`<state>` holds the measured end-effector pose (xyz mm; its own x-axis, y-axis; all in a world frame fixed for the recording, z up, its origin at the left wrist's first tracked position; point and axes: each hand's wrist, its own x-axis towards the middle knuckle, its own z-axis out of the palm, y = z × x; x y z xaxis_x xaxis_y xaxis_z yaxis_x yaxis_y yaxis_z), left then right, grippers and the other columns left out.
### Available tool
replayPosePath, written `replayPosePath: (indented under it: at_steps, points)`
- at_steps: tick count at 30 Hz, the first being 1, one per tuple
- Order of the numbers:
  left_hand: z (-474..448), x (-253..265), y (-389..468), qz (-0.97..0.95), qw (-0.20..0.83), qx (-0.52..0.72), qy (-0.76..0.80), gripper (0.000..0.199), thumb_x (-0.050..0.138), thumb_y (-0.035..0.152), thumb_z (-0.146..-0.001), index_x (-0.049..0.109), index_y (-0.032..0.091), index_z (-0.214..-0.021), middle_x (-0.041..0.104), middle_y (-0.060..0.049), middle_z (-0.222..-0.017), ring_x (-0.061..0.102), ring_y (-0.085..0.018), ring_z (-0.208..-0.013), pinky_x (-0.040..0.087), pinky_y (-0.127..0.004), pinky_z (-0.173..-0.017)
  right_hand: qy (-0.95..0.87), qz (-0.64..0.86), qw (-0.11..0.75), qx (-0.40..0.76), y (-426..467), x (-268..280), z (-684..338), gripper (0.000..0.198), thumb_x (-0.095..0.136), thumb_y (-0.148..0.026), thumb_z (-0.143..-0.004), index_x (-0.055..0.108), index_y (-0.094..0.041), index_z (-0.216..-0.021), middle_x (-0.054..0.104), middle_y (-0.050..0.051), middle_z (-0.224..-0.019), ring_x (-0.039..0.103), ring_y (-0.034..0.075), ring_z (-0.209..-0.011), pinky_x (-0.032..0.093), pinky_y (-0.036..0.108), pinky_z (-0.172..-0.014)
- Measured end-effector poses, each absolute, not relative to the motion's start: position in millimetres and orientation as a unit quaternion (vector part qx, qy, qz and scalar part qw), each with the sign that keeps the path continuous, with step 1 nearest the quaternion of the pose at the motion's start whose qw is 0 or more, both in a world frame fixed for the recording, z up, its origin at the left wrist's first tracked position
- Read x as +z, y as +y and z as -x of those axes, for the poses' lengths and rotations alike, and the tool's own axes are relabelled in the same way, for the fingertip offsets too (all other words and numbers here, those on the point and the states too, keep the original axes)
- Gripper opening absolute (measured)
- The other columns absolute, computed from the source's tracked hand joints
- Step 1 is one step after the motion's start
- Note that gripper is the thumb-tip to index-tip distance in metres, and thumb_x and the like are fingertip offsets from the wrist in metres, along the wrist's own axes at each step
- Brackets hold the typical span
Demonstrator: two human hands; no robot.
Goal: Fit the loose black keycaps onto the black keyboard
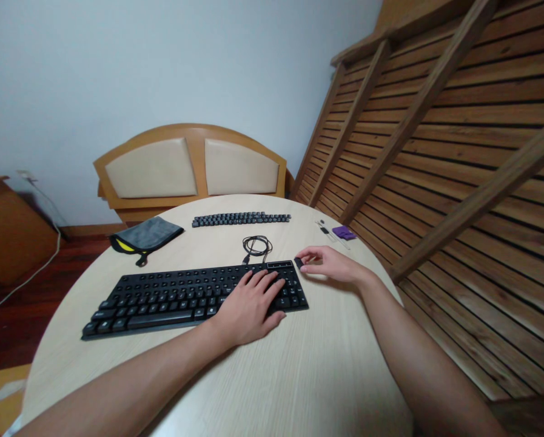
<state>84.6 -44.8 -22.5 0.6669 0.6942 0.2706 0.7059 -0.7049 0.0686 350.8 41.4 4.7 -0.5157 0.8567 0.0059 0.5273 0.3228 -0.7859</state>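
A long black keyboard (162,318) lies at a slant across the round table. Its upper rows look sparse, while full keycaps cover the lower rows on the left. My left hand (251,306) is open, its spread fingers resting over the keyboard's right part and hiding some keys. Just beyond the keyboard's top right corner, my right hand (321,262) pinches a small black keycap (298,263) between thumb and fingers. Several loose dark keycaps (239,219) sit in rows farther back. A coiled black cable (257,246) lies behind the keyboard.
A grey cloth with yellow lining (148,235) lies at the back left of the pale table (335,370). Small tools (325,230) and a purple cloth (343,233) lie at the back right. A slatted wooden panel (435,182) leans along the right; a headboard (194,164) stands behind.
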Motion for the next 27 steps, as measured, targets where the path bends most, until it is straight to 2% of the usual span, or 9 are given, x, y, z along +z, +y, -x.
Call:
replayPosePath:
  at_steps: [7, 21, 27]
  points:
    - [-84.6, -22.3, -45.0, 0.912, 0.018, -0.138, -0.385, 0.061, 0.050, 0.051, -0.095, 0.043, 0.018, -0.146, 0.046, -0.013, -0.151, 0.040, -0.032, -0.139, 0.029, -0.052, -0.115, -0.770, 0.400, 0.158, 0.471, 37.1, 8.2, -349.3, 0.044, 0.078, -0.039, -0.076, 0.067, -0.014, -0.110, 0.071, 0.007, -0.101, 0.066, 0.019, -0.095, 0.050, 0.036, -0.089]
    - [-84.2, -23.9, -44.7, 0.913, 0.022, -0.146, -0.381, 0.061, 0.050, 0.051, -0.095, 0.043, 0.018, -0.146, 0.046, -0.013, -0.151, 0.040, -0.032, -0.139, 0.029, -0.052, -0.115, -0.779, 0.397, 0.133, 0.467, 36.7, 6.5, -346.9, 0.039, 0.077, -0.038, -0.075, 0.072, -0.015, -0.106, 0.071, 0.006, -0.097, 0.065, 0.018, -0.088, 0.050, 0.033, -0.083]
    - [-84.3, -23.9, -44.6, 0.913, 0.023, -0.142, -0.381, 0.061, 0.049, 0.052, -0.095, 0.043, 0.018, -0.146, 0.046, -0.013, -0.151, 0.040, -0.032, -0.139, 0.029, -0.052, -0.115, -0.794, 0.409, 0.132, 0.430, 33.8, 7.3, -343.0, 0.033, 0.074, -0.030, -0.074, 0.071, -0.015, -0.104, 0.070, 0.005, -0.096, 0.064, 0.018, -0.089, 0.050, 0.031, -0.081]
